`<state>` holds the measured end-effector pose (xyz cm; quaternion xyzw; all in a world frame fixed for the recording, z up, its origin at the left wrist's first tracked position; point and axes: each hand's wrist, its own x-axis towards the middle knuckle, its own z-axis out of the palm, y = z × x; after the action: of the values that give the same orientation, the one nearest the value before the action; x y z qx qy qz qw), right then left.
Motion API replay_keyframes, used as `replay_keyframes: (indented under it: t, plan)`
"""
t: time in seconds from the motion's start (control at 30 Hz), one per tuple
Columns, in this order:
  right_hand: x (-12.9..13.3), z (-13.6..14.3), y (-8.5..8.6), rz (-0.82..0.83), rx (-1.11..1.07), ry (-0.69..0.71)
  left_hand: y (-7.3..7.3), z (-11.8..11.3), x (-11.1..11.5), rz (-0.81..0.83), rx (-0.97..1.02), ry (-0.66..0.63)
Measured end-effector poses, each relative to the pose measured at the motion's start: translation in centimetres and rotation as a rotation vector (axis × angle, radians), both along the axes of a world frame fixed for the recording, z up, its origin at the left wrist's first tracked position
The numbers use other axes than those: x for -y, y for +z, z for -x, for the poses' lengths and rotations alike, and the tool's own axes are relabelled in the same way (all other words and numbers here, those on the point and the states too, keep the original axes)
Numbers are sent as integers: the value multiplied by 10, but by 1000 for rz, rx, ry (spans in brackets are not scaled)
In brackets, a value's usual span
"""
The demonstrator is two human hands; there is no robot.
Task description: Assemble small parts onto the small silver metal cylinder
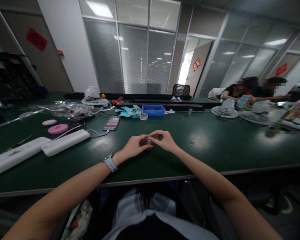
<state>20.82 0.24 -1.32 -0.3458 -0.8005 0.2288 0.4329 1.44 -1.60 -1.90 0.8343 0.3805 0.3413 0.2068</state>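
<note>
Both of my hands meet over the green table, a little in from its front edge. My left hand [137, 145] has its thumb and fingers round a small metallic cylinder [149, 141]. On the cylinder's top, the fingertips of my right hand [163, 140] are pinched together. The cylinder is small and mostly covered by my fingers, so its details cannot be made out. A watch with a pale strap is on my left wrist.
White power strips [66, 142] and a pink disc [58, 129] lie left. A phone [111, 123], light-blue fan blades [127, 111] and a blue basket [153, 111] are farther back. A small grey cylinder [190, 111] stands right of the basket. Two people sit far right beyond fan parts [225, 111].
</note>
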Motion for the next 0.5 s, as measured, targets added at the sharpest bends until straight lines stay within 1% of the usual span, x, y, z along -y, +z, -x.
replay_keyframes:
  t: [0.27, 0.5]
  plan:
    - [-1, -2, -1, 25, -36, 3, 2, -1, 1, 6, 6, 2]
    - [-1, -2, -1, 6, -12, 44, 1, 0, 1, -1, 2, 0]
